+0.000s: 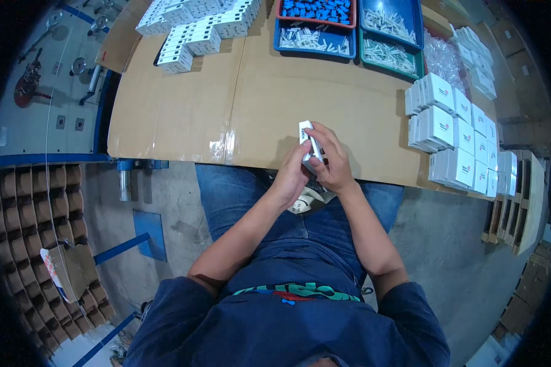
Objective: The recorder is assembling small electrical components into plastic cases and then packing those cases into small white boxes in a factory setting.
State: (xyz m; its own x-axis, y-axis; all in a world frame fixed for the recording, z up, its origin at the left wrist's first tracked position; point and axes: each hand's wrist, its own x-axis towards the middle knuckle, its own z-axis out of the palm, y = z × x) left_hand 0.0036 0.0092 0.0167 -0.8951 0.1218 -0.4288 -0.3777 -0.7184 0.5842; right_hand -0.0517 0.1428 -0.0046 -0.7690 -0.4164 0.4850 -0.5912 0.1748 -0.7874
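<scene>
Both hands, left hand (292, 174) and right hand (332, 164), fingers closed around 1 small white cardboard box (308, 142) at the edge of the cardboard-covered bench (251, 104). Stacked white boxes (456, 137) right; blue plastic trays (315, 38) beyond.

a cardboard-covered table (226, 104) carries white boxes (193, 27) stacked at the far left, more white boxes (459, 137) along the right edge, and trays (349, 27) of small parts at the far side.
</scene>
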